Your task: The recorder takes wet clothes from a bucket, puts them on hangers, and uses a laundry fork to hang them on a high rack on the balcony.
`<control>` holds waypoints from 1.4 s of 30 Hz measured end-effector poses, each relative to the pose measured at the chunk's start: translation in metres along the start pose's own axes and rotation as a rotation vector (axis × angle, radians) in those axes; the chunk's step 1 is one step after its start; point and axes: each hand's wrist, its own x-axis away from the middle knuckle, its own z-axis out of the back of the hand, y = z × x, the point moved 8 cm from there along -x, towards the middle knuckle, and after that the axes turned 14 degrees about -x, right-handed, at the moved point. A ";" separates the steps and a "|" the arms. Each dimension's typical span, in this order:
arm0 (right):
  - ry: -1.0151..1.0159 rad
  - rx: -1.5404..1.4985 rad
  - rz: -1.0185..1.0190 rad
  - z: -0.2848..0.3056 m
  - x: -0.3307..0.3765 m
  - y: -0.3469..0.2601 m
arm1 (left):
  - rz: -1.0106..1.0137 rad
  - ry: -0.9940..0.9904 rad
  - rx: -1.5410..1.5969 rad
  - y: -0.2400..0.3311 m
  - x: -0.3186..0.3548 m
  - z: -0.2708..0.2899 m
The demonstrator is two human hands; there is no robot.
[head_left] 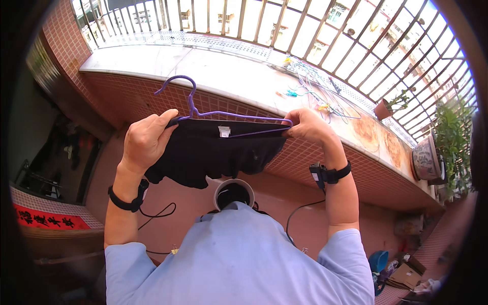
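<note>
A black garment [213, 152] hangs level, stretched across a purple wire hanger [203, 109].

The purple hanger [213, 109] looks like thin, smooth coated wire. The black garment [213, 152] on it is soft matt cloth. Behind, the ledge [203, 66] is pale polished stone over small rough reddish tiles.

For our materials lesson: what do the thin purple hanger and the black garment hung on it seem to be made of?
Thin purple hanger: probably plastic-coated wire, judging by its slim, evenly coloured, smoothly bent rod. Black garment: soft matt fabric, since it drapes and folds limply; the fibre cannot be told.
</note>
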 end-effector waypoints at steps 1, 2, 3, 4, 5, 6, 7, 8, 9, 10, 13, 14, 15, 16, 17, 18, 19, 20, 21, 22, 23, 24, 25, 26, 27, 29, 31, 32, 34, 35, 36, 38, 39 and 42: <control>-0.013 0.034 -0.016 0.001 0.000 0.003 | 0.002 -0.019 0.022 0.001 0.001 -0.001; -0.027 0.068 -0.034 0.003 0.000 0.007 | 0.004 -0.040 0.044 0.002 0.002 -0.002; -0.025 0.073 -0.038 0.006 0.000 0.008 | 0.008 -0.037 0.049 0.002 0.003 -0.001; -0.031 0.112 -0.088 0.009 0.001 0.012 | 0.005 -0.074 0.071 0.003 0.004 -0.002; -0.054 0.133 -0.111 0.010 0.002 0.013 | 0.013 -0.129 0.093 0.003 0.005 -0.006; -0.038 0.157 -0.139 0.013 0.003 0.013 | 0.007 -0.108 0.095 0.003 0.004 -0.003; -0.034 0.113 -0.102 0.014 0.003 0.008 | 0.009 -0.201 0.087 0.004 0.005 -0.011; 0.001 0.093 -0.100 0.017 0.004 0.005 | 0.015 -0.283 0.083 0.004 0.006 -0.018; -0.033 0.070 -0.064 0.013 0.004 -0.001 | 0.013 -0.293 0.078 0.004 0.004 -0.021; -0.047 0.017 -0.011 0.010 0.006 -0.008 | 0.058 -0.267 0.131 0.002 0.000 -0.023; -0.069 -0.191 0.053 0.005 0.012 -0.023 | 0.133 -0.198 0.259 0.004 -0.006 -0.031; -0.132 -0.379 0.123 0.002 0.015 -0.032 | 0.168 -0.173 0.336 0.002 -0.008 -0.033; -0.069 -0.346 0.064 0.006 0.016 -0.029 | 0.154 -0.153 0.339 0.002 -0.009 -0.032; 0.077 -0.232 0.170 0.019 0.020 -0.036 | 0.165 -0.164 0.341 0.002 -0.010 -0.034; 0.201 -0.132 0.319 0.030 0.027 -0.047 | 0.181 -0.173 0.351 0.000 -0.010 -0.035; 0.224 -0.115 0.276 0.030 0.028 -0.042 | 0.173 -0.172 0.344 -0.001 -0.010 -0.033; 0.188 -0.027 0.352 0.024 0.033 -0.044 | 0.184 -0.169 0.348 -0.004 -0.010 -0.033; 0.175 0.069 0.371 0.019 0.035 -0.042 | 0.212 -0.177 0.355 -0.008 -0.010 -0.033; 0.144 0.165 0.399 0.009 0.038 -0.038 | 0.195 -0.167 0.350 -0.008 -0.010 -0.031; 0.116 0.158 0.446 -0.001 0.039 -0.035 | 0.203 -0.143 0.345 -0.011 -0.010 -0.029; 0.102 0.118 0.451 -0.009 0.037 -0.029 | 0.211 -0.119 0.340 -0.013 -0.011 -0.027; 0.091 0.092 0.388 -0.016 0.032 -0.020 | 0.208 -0.121 0.339 -0.014 -0.011 -0.027; 0.092 0.082 0.419 -0.019 0.031 -0.019 | 0.201 -0.111 0.335 -0.015 -0.013 -0.026; 0.159 0.173 0.568 -0.021 0.034 -0.029 | 0.202 -0.112 0.334 -0.015 -0.014 -0.027; 0.214 0.265 0.691 -0.023 0.038 -0.038 | 0.193 -0.110 0.325 -0.015 -0.015 -0.026; 0.205 0.303 0.750 -0.030 0.038 -0.049 | 0.218 -0.106 0.371 -0.015 -0.018 -0.028; 0.165 0.328 0.833 -0.042 0.040 -0.063 | 0.186 -0.165 0.368 -0.006 -0.020 -0.034; 0.141 0.332 0.825 -0.050 0.039 -0.067 | 0.179 -0.198 0.393 -0.002 -0.021 -0.037; 0.161 0.309 0.812 -0.060 0.039 -0.074 | 0.134 -0.144 0.382 0.003 -0.024 -0.034; 0.207 0.267 0.780 -0.055 0.038 -0.075 | 0.186 -0.187 0.420 0.000 -0.022 -0.038; 0.226 0.254 0.783 -0.054 0.039 -0.076 | 0.253 -0.234 0.460 -0.006 -0.019 -0.041; 0.368 0.212 0.778 -0.039 0.045 -0.075 | 0.268 -0.317 0.409 -0.019 -0.008 -0.038; 0.399 0.186 0.783 -0.031 0.051 -0.073 | 0.286 -0.380 0.381 -0.028 0.001 -0.038; 0.462 0.143 0.714 -0.002 0.071 -0.063 | 0.485 -0.495 0.471 -0.068 0.043 -0.044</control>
